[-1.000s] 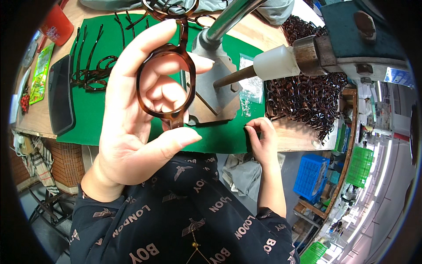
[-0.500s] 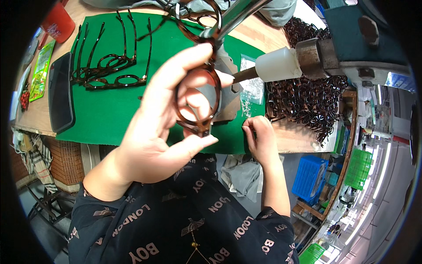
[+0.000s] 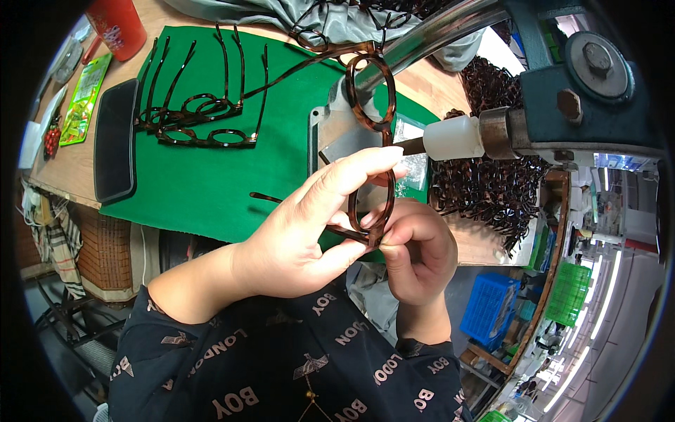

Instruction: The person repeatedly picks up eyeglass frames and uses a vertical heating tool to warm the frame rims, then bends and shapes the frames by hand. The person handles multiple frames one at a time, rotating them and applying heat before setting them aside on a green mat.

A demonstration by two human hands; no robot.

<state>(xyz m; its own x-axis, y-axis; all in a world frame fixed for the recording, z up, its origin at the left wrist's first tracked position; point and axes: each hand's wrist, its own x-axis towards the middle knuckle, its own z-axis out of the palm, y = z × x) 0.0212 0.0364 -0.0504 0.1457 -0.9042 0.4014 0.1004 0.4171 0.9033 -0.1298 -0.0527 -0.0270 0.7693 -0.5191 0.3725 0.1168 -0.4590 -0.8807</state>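
My left hand [image 3: 302,225] holds a brown tortoiseshell eyeglass frame [image 3: 376,126] on end, one rim above the other. Its fingers and thumb grip the lower rim. One temple stretches left from the top corner; the other passes behind my left hand, its tip showing beyond. At the bottom corner, by the hinge, my right hand [image 3: 422,246] is closed in a pinch, thumb and index finger against the frame. Anything between those fingertips is too small or hidden to make out. Several similar eyeglass frames [image 3: 204,137] lie on the green mat [image 3: 190,183] to the left.
A teal machine [image 3: 590,91] with a white plastic sleeve [image 3: 453,137] and metal rod juts in from the right. Behind the hands stands a metal plate [image 3: 323,130]. A clear packet with tiny bits [image 3: 415,169], piled dark frames [image 3: 485,190], a phone [image 3: 116,141] and a red cup [image 3: 119,32] surround the mat.
My left hand has brought the eyeglass frame down and to the right. My right hand has left the mat by the packet and come to the frame's bottom corner. The view has shifted slightly.
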